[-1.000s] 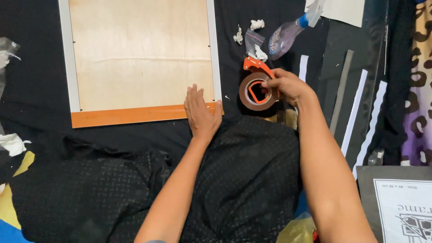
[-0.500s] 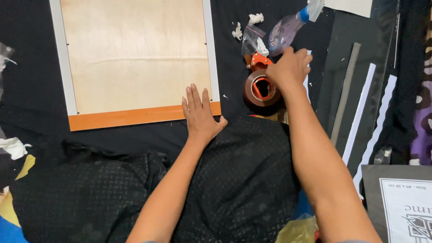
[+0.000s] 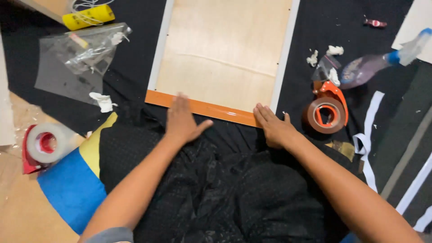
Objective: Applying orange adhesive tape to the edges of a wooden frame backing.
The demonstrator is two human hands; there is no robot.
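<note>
Here, left hand (image 3: 182, 120) and right hand (image 3: 273, 127) lie spread flat on one orange-edged board (image 3: 225, 63).

I think this is a home craft corner on the floor. I see a wooden board (image 3: 225, 58), tape rolls (image 3: 325, 115), a spray bottle (image 3: 373, 65) far right, and paper scraps (image 3: 102, 101).

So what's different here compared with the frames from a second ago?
The right hand has let go of the brown tape dispenser and moved left to lie flat at the panel's orange-taped edge. The left hand has slid left along that edge, away from the corner. The camera view has shifted too. The dispenser stays on the black cloth beside the wooden panel, which has not moved.
</note>
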